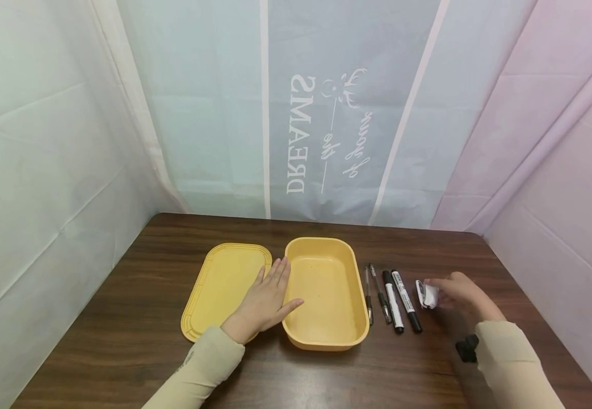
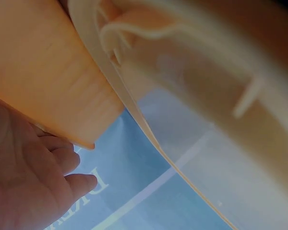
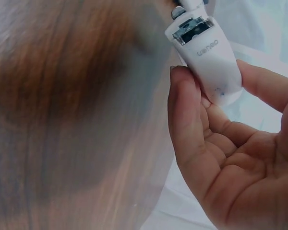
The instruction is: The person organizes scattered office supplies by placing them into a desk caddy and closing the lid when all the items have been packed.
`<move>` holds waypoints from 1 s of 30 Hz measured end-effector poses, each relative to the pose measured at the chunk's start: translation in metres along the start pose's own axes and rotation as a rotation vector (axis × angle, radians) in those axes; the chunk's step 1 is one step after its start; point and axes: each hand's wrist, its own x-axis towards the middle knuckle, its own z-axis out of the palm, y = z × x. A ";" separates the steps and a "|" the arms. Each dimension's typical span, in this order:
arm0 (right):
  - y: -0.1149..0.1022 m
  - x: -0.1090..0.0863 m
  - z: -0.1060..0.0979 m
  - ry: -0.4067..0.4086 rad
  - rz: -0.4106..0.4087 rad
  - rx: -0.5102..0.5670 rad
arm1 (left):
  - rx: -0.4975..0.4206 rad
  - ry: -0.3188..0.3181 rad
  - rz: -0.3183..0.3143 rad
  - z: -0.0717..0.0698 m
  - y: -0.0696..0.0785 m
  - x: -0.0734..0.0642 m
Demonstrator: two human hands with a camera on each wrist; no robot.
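The left hand (image 1: 265,301) rests against a yellow box (image 1: 321,301), fingers outstretched, its grip holding nothing. Near the right edge of the tabletop (image 1: 122,324), the right hand (image 1: 461,292) has a narrow grip, pinching a small white stapler (image 3: 215,64). A printed curtain (image 1: 214,113) hangs beyond the far edge.

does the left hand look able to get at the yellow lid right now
Probably yes: the left hand is at the rim of the container, right beside the yellow lid, and nothing seen blocks the way.
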 end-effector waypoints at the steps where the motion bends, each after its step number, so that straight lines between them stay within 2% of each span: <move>1: -0.001 0.000 0.000 -0.008 -0.007 0.014 | 0.002 0.000 -0.001 0.000 0.000 0.000; 7: -0.002 0.002 0.000 -0.098 -0.033 0.132 | 0.003 0.004 0.000 0.000 -0.001 0.001; 13: -0.002 0.004 -0.003 -0.230 -0.066 0.318 | -0.007 -0.001 0.000 -0.001 0.000 -0.001; 20: -0.012 0.005 -0.004 -0.346 -0.078 0.532 | 0.000 0.003 -0.010 0.001 -0.001 0.000; 23: -0.016 0.005 -0.003 -0.373 -0.070 0.574 | -0.004 0.005 -0.010 0.002 -0.001 0.000; 30: -0.025 0.004 0.002 -0.422 -0.079 0.597 | -0.002 0.007 -0.002 0.004 0.000 0.000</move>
